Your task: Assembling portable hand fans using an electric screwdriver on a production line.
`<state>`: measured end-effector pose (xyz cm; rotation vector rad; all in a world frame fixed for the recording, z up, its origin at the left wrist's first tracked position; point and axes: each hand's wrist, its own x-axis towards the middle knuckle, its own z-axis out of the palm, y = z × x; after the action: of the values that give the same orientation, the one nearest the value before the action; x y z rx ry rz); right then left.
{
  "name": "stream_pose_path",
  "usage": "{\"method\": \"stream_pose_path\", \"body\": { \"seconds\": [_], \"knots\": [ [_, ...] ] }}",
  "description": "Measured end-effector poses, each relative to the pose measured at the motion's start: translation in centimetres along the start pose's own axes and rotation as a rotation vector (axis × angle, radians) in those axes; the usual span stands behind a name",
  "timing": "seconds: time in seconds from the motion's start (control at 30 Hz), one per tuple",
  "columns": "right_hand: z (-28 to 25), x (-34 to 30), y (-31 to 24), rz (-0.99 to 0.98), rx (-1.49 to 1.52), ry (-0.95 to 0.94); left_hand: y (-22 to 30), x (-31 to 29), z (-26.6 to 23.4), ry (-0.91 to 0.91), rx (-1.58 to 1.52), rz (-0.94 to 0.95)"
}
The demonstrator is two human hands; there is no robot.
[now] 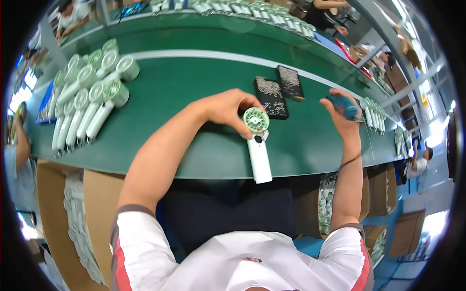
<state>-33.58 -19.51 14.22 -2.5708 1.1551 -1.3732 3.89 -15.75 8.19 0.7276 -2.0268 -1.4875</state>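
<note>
My left hand (233, 112) is closed around the round head of a handheld fan (259, 155), fingers behind it and thumb at its near side. The fan's head is pale green with slots; its white handle points down toward me, reaching the table's front edge. A small dark piece sits where head and handle meet. To the right, my raised right hand (345, 116) grips a teal electric screwdriver (343, 105), partly blurred, its tip not visible. Between the hands lie two black trays, a nearer one (277, 112) and a farther one (297, 94), holding small silver screws.
Several green-and-white fans (87, 97) are piled on the green table (160, 87) at left. More fans (374, 116) lie at right and along the far belt. Cardboard boxes (102, 194) of parts stand below the front edge. Other people work around.
</note>
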Motion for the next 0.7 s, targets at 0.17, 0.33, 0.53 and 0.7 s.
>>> {"method": "stream_pose_path", "body": {
  "seconds": [0.17,0.33,0.53,0.7],
  "knots": [
    [2.3,-3.4,2.7,-0.028,-0.294,-0.324,0.0,-0.7,0.0,0.042,0.026,-0.009],
    [3.8,-4.2,5.3,-0.05,-0.469,-0.481,-0.1,-0.9,0.3,0.096,0.104,0.025],
    [3.1,-5.0,0.3,0.02,-0.519,-0.255,-0.6,-1.0,0.7,0.168,0.07,0.061],
    [2.5,-8.2,-11.3,0.403,0.52,-0.129,-0.5,-0.9,0.4,0.271,0.005,0.027]
  ]
}}
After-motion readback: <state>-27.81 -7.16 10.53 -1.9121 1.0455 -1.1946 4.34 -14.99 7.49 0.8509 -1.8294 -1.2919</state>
